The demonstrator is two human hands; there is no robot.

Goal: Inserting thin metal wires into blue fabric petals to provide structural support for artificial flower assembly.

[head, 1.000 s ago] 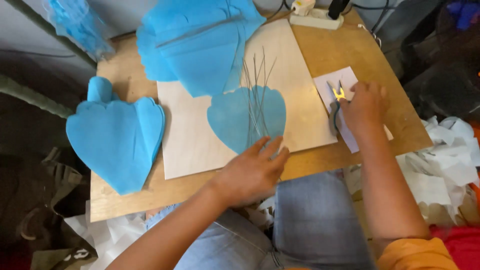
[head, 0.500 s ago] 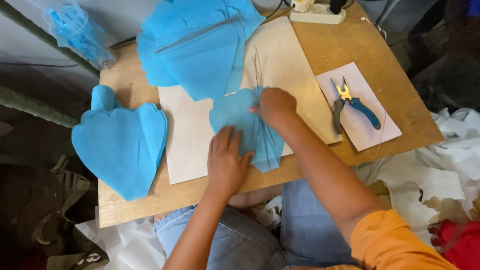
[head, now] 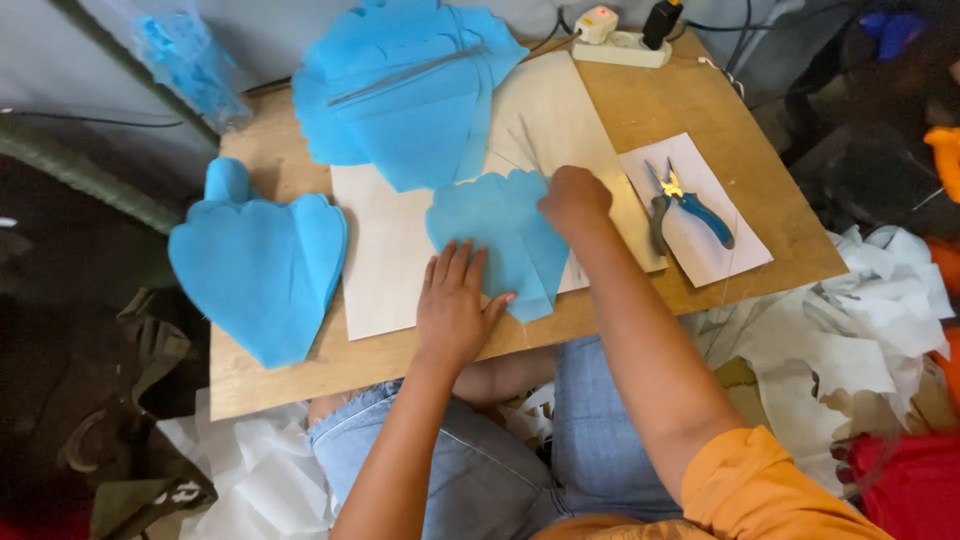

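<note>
Soft, even daylight falls on the wooden board surface (head: 700, 110), bright enough that the pale cream sheet of card (head: 385, 260) looks almost washed out, without hard glare. Shadows are faint: a thin dark edge lies under the left hand (head: 452, 305) and beneath the right hand (head: 574, 200). The left margin sinks into deep gloom, where detail is lost. The centre is fairly sharp; the corners soften and bend slightly, as with a wide lens.

Blue paper petals on a tan wooden bench (head: 700, 100)

Petal (head: 505, 235) plain sky blue; pliers (head: 690, 205) with blue handles on a white sheet (head: 720, 250); sleeve (head: 770, 485) orange.
</note>
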